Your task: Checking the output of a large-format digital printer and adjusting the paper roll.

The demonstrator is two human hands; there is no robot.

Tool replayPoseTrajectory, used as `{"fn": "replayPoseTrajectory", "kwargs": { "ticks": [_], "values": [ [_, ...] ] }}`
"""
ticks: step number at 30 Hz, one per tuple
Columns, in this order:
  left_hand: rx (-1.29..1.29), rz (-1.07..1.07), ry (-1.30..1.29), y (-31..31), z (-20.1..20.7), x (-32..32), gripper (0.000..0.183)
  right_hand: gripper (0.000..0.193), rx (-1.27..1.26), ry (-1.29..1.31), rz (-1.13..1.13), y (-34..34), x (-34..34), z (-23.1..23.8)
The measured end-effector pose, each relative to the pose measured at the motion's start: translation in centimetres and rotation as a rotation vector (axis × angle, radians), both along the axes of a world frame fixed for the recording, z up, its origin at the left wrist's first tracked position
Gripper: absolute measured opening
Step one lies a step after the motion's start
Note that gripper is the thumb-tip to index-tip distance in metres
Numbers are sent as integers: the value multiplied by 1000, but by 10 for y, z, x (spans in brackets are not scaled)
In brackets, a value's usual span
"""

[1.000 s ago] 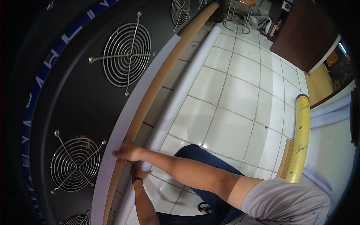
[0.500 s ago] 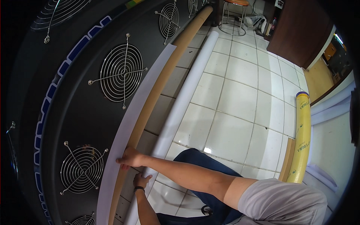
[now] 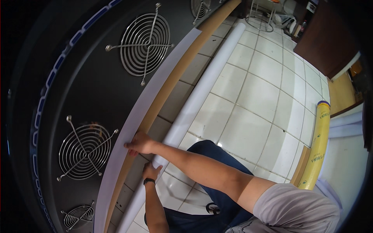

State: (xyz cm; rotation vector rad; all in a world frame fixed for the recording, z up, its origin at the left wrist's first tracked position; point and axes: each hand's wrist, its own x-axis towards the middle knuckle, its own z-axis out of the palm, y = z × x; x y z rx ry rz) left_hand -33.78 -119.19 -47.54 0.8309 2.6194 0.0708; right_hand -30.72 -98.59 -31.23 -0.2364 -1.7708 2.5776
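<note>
Glossy white square tiles with dark grout make up the floor point(image 3: 252, 116). Along it runs a smooth brown cardboard tube point(image 3: 209, 30), with a flat, matte white strip point(image 3: 112, 178) down its left side, ending short of the tube's far tip. Just right of the tube lies one slender, smooth white roll point(image 3: 197, 101); left of it stands a dull black panel point(image 3: 101, 89) bearing four shiny wire grilles point(image 3: 86, 154) of concentric rings.

The right hand point(image 3: 140, 143) pinches strip and tube together, thumb on the strip, fingertips partly hidden. The left hand point(image 3: 152, 171), wearing one dark wristband point(image 3: 149, 181), lies on the white roll right of the tube, thumb spread; its fingers are obscured, so I cannot tell whether they clasp.

Well right of the tube is one yellow-wrapped cylinder point(image 3: 318, 143), its lower end hidden behind a grey sleeve point(image 3: 295, 206). The near ends of tube and white roll are cut off, as is the topmost grille.
</note>
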Motion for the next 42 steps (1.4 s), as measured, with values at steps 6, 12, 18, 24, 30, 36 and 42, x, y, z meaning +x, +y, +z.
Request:
{"fn": "replayPoseTrajectory", "kwargs": {
  "ticks": [6,12,18,24,30,36,42],
  "values": [
    [-45,33,96,10,-11,12,79,37,6,-21,-3,0,-1,-1],
    [-91,95,240,9,-38,22,107,34,4,-31,-30,-5,-4,-4],
    [-23,145,138,11,-34,21,107,36,-20,-20,-28,-5,-4,-6],
    [50,116,202,11,-40,20,100,35,16,-40,-27,1,-1,2],
    [19,104,181,9,-47,19,101,39,2,-26,-34,-1,-2,-3],
    [4,126,193,9,-50,19,103,37,7,3,-33,-1,1,-2],
    [-26,93,335,7,-50,24,104,39,91,22,-11,1,3,4]
  ]
}}
